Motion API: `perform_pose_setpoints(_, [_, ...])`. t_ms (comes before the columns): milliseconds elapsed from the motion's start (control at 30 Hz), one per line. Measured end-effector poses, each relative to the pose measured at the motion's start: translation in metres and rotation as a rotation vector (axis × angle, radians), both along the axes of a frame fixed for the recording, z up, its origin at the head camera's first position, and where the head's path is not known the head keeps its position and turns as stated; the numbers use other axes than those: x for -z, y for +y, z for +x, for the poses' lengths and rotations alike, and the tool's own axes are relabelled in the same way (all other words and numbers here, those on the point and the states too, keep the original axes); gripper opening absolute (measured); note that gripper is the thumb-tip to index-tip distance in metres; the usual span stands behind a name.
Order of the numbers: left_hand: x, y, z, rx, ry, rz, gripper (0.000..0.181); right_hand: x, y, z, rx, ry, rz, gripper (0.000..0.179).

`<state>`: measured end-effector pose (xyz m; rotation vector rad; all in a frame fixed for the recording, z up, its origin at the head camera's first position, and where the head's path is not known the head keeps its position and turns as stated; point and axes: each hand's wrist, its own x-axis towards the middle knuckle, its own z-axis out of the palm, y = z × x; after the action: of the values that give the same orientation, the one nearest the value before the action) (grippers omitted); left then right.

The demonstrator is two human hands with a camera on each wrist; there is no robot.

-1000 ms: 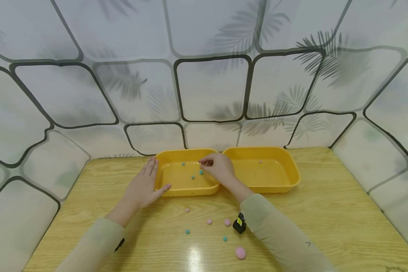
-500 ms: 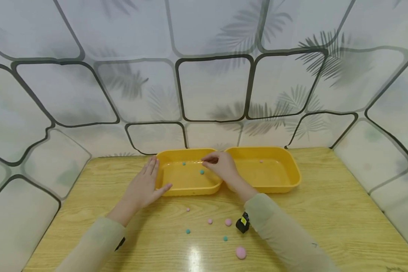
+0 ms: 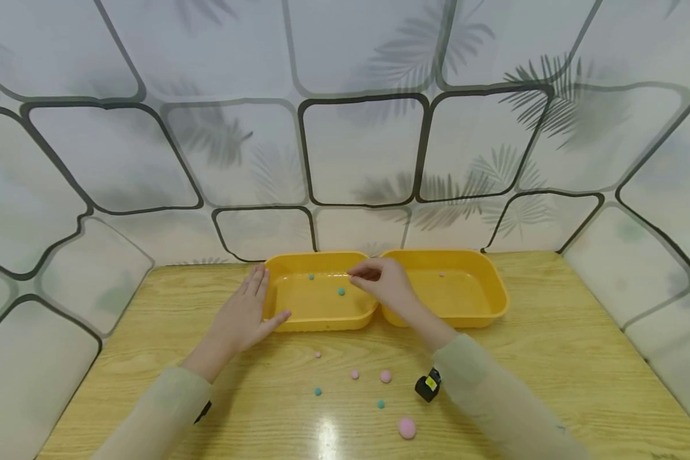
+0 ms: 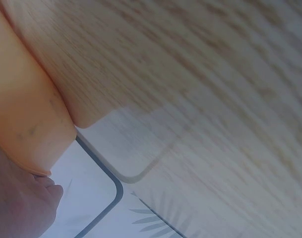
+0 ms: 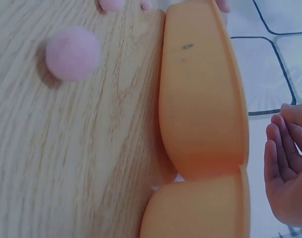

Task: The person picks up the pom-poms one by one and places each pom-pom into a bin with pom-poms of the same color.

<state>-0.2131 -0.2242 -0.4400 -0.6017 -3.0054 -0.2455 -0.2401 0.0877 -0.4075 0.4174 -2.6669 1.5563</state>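
Two yellow plastic trays stand side by side at the back. My left hand [image 3: 241,311] rests, fingers straight, against the left end of the left tray [image 3: 322,324]. Over that tray's right side hovers my right hand [image 3: 385,281], fingers loosely bent, tips close to the thumb. No object shows between them. One teal ball [image 3: 311,276] lies at the left tray's back, and another teal ball [image 3: 341,291] lies nearer its middle. A small pink ball [image 3: 441,274] sits in the right tray [image 3: 445,319]. The right wrist view shows the right hand's fingers [image 5: 284,148] beyond the tray rim.
On the wooden table [image 3: 236,415] in front lie a large pink ball [image 3: 407,428], smaller pink balls [image 3: 386,376] and two teal balls [image 3: 317,391]. A black device [image 3: 428,385] sits at the right cuff. A patterned wall [image 3: 356,153] rises behind the trays.
My right hand has drifted slightly right, its arm swinging outward. One of three teal balls seen in the left tray a second ago is out of sight. My left hand stays put.
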Motion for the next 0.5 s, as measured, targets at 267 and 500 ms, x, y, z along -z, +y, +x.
perform_pose_setpoints(267, [0.0, -0.001, 0.0, -0.005, -0.012, -0.001, 0.101, -0.002, 0.012, 0.014, -0.085, 0.038, -0.005, 0.017])
perform_pose_setpoints(500, [0.0, -0.001, -0.001, -0.006, -0.007, -0.006, 0.101, -0.003, 0.02, 0.03, -0.111, 0.077, 0.014, 0.012])
